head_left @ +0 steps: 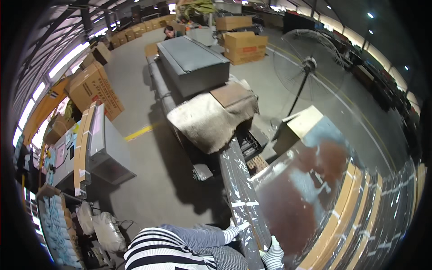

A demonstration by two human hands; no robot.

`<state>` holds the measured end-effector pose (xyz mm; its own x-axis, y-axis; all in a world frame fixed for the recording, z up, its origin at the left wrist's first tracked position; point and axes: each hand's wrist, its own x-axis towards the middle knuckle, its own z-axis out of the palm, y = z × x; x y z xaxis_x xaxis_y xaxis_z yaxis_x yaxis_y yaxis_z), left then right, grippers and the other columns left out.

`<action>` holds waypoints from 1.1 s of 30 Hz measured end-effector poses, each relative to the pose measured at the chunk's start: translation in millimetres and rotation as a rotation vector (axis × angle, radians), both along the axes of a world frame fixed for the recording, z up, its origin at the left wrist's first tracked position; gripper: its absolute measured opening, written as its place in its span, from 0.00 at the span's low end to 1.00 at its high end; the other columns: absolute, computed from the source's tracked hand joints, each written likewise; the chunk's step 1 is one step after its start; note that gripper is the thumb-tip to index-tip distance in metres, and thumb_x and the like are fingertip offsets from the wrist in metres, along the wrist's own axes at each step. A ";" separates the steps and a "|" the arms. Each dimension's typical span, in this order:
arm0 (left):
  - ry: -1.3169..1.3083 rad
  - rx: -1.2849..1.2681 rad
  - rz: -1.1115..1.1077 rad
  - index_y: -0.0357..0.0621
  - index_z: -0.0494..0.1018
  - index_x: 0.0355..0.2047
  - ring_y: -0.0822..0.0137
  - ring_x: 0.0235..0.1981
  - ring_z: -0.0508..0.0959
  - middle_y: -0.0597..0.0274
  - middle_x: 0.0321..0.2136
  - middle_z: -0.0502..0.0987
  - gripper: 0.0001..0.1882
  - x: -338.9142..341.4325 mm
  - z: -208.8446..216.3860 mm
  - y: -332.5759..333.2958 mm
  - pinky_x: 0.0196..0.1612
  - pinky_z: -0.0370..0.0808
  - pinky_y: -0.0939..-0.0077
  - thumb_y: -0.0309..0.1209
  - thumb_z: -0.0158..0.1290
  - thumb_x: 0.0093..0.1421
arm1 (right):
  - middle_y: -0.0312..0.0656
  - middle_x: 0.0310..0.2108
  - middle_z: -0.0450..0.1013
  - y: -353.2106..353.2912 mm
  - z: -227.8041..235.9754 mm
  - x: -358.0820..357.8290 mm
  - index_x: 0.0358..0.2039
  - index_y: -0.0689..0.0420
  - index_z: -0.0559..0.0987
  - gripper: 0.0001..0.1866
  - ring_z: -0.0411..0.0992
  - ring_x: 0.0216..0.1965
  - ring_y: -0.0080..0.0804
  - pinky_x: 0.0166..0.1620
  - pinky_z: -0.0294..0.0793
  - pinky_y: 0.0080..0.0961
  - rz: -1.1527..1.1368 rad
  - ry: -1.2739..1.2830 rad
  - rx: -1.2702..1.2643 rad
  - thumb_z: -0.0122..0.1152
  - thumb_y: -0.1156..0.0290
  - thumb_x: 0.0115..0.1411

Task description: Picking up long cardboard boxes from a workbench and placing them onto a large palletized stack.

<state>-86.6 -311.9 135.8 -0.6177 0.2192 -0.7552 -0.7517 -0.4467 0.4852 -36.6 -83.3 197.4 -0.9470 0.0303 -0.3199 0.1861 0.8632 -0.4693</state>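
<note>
A long dark package (243, 189) in clear plastic, bound with white tape, runs away from me. Its far end meets a cloth-covered support. My left hand (237, 228), in a striped glove, grips its left edge, with the fingertips partly hidden. Lower down, my right hand (272, 255), gloved alike, holds the right edge, its thumb over the top. A beige cloth (202, 119) drapes the support at the far end, with a brown board (232, 95) on top of it.
Left stands a grey cabinet (108, 153) with cardboard strips on it. A large grey metal box (193, 63) rests beyond the cloth. A stained worktable (297, 189) and stacked wrapped packages (360, 216) lie right. A pedestal fan (308, 65) stands farther off. One person (169, 32) is behind the box.
</note>
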 end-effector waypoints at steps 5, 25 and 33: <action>0.110 -0.125 0.080 0.65 0.42 0.68 0.61 0.61 0.64 0.63 0.62 0.62 0.53 -42.4 0.3 -24.9 0.54 0.67 0.40 0.58 0.64 0.51 | 0.55 0.58 0.67 -29.6 11.8 -48.0 0.66 0.56 0.60 0.47 0.67 0.58 0.50 0.60 0.67 0.39 0.120 0.021 -0.012 0.71 0.61 0.47; 0.099 -0.048 0.231 0.46 0.66 0.53 0.61 0.45 0.76 0.54 0.43 0.72 0.26 -194.0 -62.7 -46.8 0.47 0.75 0.64 0.51 0.51 0.64 | 0.50 0.38 0.77 -77.3 25.6 -172.2 0.50 0.60 0.77 0.19 0.76 0.36 0.40 0.45 0.75 0.34 0.062 0.610 -0.494 0.59 0.71 0.56; -0.154 0.442 -0.620 0.51 0.68 0.54 0.57 0.42 0.75 0.54 0.54 0.73 0.31 -48.2 -163.7 22.2 0.44 0.73 0.62 0.61 0.43 0.64 | 0.41 0.34 0.78 66.9 -156.9 132.1 0.41 0.55 0.80 0.10 0.76 0.31 0.33 0.33 0.75 0.30 -1.215 0.196 -1.428 0.58 0.66 0.60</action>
